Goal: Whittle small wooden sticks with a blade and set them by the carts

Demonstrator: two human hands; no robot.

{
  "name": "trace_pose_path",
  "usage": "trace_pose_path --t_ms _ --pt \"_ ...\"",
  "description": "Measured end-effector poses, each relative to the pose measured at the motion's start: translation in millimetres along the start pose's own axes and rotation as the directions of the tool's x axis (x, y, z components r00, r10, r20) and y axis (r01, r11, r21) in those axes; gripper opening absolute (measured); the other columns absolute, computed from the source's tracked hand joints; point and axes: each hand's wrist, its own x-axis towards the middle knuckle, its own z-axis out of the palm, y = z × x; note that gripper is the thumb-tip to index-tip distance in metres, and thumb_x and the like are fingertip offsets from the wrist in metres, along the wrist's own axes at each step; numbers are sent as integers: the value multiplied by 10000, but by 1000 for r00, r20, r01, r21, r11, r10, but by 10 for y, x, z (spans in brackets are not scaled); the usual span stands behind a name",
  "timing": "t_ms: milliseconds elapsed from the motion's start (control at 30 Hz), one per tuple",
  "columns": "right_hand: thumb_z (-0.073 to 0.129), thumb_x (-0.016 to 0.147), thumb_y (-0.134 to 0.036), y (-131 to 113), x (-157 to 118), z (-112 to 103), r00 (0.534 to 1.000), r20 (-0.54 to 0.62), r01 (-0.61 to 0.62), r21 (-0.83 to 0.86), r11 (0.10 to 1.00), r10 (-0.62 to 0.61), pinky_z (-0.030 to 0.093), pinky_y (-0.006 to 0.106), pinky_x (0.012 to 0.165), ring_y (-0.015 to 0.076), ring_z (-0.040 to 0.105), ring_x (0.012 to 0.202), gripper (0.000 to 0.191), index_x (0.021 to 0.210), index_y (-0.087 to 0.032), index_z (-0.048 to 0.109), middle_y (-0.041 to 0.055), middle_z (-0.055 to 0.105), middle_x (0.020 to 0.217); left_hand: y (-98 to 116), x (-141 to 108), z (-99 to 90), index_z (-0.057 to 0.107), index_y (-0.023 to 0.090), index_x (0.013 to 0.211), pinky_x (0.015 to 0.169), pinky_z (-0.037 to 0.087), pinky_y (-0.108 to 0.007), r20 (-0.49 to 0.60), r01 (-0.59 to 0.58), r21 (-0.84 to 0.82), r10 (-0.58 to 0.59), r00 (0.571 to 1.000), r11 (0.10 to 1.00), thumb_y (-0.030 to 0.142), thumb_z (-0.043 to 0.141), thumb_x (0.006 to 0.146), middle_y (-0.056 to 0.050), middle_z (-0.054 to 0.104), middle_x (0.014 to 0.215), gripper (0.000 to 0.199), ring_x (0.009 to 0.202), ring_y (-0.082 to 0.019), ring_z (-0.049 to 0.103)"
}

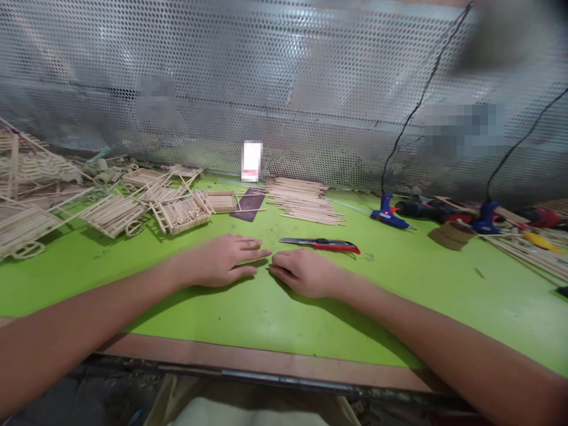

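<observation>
My left hand (226, 260) lies palm down on the green tabletop (248, 319), fingers stretched forward and apart, holding nothing. Close beside it, my right hand (306, 272) rests with its fingers curled in, and nothing shows in them. Just beyond the right hand lies a utility knife (322, 244) with a red and black handle, its blade pointing left. Farther back is a pile of thin wooden sticks (304, 201). To its left are a dark flat sheet (249, 205) and a small wooden cart model (184, 213) filled with short sticks.
More stick-built models (110, 213) crowd the left side. On the right stand two blue glue guns (390, 212) with hanging cords, a brown ring-shaped piece (451, 234) and long sticks (528, 254). A perforated metal screen (266, 89) rises behind the table.
</observation>
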Motion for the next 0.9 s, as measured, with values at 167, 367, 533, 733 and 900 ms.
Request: trace_pose_path --t_ms 167,367,533,733,900 --pt "471 1077 -296 14 5 13 1000 -17 24 3 1000 -24 286 297 639 147 484 676 286 887 -166 642 45 668 831 20 27 92 425 251 1602 1243 295 -425 103 40 17 -41 994 999 609 333 1088 -96 372 1658 633 1510 -291 419" --pt "498 1066 -310 34 -4 50 998 -47 28 -14 999 -29 267 296 618 142 438 641 299 813 -180 588 23 619 758 12 38 67 452 202 1584 1247 294 -390 82 33 -20 -31 996 999 587 344 1090 -77 455 1616 636 1481 -261 462" --pt "455 1068 -301 144 -2 61 984 -176 7 -33 999 -12 279 292 628 149 461 661 283 837 -185 569 36 617 801 33 68 71 395 254 1616 1230 303 -420 93 50 12 -51 994 999 617 320 1086 -63 395 1654 647 1484 -284 453" --pt "440 1071 -351 297 2 48 976 -200 -101 -94 990 81 240 299 596 150 436 618 317 819 -194 553 25 597 745 39 165 107 355 263 1631 1230 292 -440 138 30 41 -35 990 999 612 299 1092 -50 362 1667 645 1514 -286 406" --pt "442 1069 -321 271 0 53 981 -190 -55 -80 995 40 281 292 618 156 479 652 303 817 -195 553 33 621 771 60 161 77 525 231 1533 1157 397 -400 31 -51 67 49 998 996 482 398 1099 -47 552 1545 517 1384 -251 565"
